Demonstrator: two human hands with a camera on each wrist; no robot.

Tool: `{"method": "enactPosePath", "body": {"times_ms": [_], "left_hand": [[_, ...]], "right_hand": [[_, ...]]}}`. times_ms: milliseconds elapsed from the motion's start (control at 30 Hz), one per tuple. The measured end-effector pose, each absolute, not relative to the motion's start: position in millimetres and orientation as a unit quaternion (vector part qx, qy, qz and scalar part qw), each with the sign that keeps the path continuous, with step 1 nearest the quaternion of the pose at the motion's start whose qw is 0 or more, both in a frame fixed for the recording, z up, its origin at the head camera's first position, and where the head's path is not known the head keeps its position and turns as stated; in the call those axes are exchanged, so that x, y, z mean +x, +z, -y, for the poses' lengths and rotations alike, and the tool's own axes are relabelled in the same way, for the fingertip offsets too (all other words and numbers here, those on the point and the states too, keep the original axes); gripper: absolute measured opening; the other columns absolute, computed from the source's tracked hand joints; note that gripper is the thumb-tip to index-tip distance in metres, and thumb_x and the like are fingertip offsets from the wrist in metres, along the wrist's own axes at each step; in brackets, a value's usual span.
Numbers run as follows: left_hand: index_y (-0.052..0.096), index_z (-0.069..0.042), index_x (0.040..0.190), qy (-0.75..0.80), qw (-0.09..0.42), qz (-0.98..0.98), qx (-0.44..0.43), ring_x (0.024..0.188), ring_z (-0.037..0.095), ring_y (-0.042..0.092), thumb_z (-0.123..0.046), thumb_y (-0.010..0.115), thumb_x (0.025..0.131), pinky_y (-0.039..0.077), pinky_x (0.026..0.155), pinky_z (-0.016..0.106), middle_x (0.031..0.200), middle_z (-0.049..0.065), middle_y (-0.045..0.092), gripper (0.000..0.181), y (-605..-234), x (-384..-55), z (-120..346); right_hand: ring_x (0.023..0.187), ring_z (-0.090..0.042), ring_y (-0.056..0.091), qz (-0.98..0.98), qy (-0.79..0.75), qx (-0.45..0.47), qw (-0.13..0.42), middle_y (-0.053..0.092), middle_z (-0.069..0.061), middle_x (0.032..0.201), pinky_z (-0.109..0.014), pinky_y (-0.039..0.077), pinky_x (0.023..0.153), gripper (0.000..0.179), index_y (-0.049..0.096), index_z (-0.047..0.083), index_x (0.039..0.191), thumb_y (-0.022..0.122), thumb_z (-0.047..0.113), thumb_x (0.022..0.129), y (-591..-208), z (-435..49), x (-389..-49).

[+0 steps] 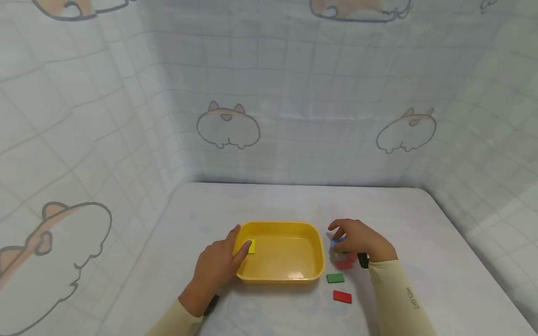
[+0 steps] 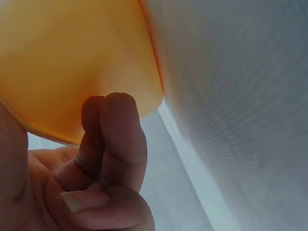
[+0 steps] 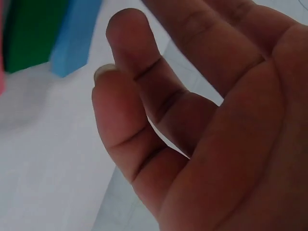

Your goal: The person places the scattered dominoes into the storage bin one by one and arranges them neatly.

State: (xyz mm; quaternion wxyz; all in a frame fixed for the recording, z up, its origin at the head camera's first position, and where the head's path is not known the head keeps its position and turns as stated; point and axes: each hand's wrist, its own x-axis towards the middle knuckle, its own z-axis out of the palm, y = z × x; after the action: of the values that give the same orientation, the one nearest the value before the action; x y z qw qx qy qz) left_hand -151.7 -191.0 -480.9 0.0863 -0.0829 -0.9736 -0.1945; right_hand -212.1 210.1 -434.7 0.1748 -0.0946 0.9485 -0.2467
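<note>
My left hand grips the left side of a yellow tray, thumb over the rim and fingers curled against the outer wall. In the left wrist view, bent fingers lie at the tray's outer side. Inside the tray, by that thumb, lies a small yellow block. Right of the tray, my right hand hovers with bent, spread fingers over a blue block, which it partly hides. In the right wrist view, a blue block and a green block appear beyond the loosely bent fingers.
Nearer the front, right of the tray, lie a green block and a red block. Another red block sits below the right hand. White cloth walls with dog drawings enclose the white table at the back and sides.
</note>
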Motion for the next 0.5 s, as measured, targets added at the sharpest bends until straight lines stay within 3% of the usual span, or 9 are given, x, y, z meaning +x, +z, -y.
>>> {"method": "enactPosePath", "body": {"times_ms": [233,500], "left_hand": [[0.053,-0.012,0.154,-0.193,0.085,0.974,-0.087,0.065,0.021,0.064,-0.074,0.036,0.104,0.052,0.054,0.040,0.082,0.008,0.070,0.082,-479.3,-152.1,190.2],[0.052,-0.011,0.155,-0.192,0.077,0.975,-0.081,0.070,0.023,0.067,-0.068,0.041,0.106,0.056,0.061,0.044,0.087,0.009,0.071,0.075,-477.3,-150.4,189.2]], "right_hand": [[0.104,-0.023,0.065,-0.944,-0.257,-0.125,0.166,0.072,0.001,0.115,-0.048,0.056,0.091,0.045,0.067,0.017,0.135,0.081,0.017,0.092,-426.7,-204.2,-220.8],[0.110,-0.028,0.063,-0.937,-0.287,-0.178,0.095,0.070,0.002,0.120,-0.043,0.057,0.090,0.046,0.065,0.020,0.136,0.082,0.020,0.094,-404.4,-183.5,-224.7]]}}
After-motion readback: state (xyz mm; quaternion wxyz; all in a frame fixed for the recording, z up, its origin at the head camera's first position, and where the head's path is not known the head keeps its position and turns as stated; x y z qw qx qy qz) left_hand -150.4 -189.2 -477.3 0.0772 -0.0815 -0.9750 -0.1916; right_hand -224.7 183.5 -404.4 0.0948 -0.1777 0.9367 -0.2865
